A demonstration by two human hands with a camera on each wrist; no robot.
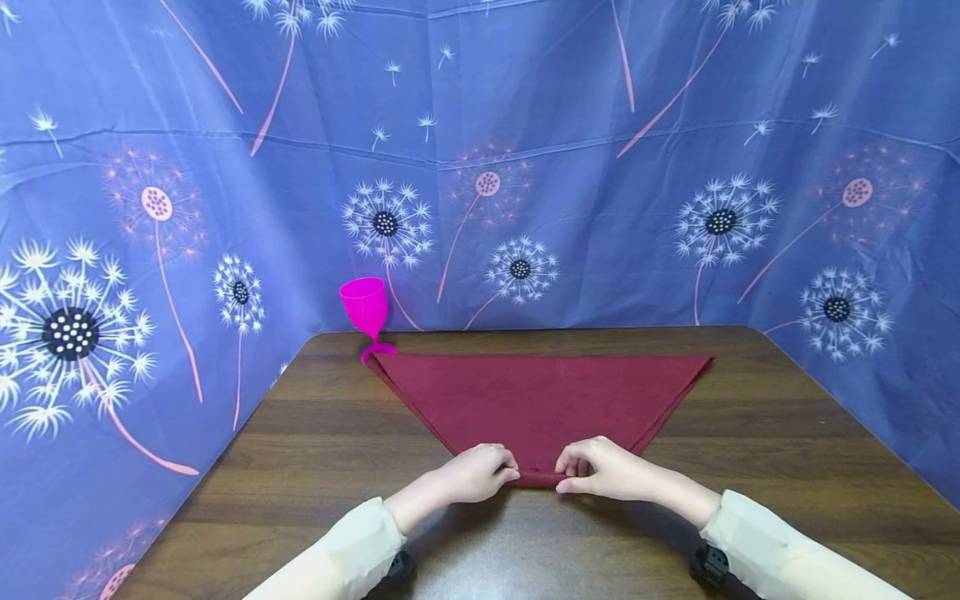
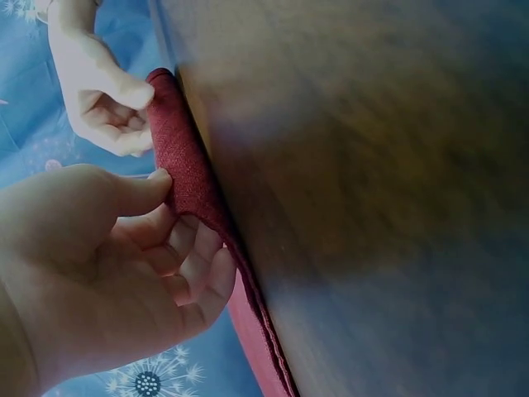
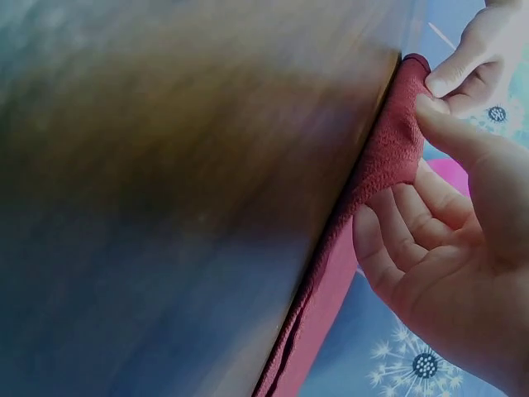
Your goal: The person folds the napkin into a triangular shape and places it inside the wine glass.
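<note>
A dark red cloth napkin (image 1: 540, 392) lies folded on the table, its long straight edge at the back and its narrow end towards me. That near end is turned over into a small roll. My left hand (image 1: 476, 473) pinches the roll's left side between thumb and fingers. On its right side my right hand (image 1: 611, 471) pinches the same roll. Both wrist views show the rolled cloth (image 2: 186, 157) with a thumb on its outside and fingers on the far side. A bright pink goblet (image 1: 366, 308) stands upright by the napkin's back left corner.
The brown wooden table (image 1: 750, 433) extends to both sides of the napkin. A blue curtain (image 1: 600, 167) with a dandelion print hangs behind the table and along its sides. Dark wrist devices (image 1: 711, 562) sit below the pale sleeves.
</note>
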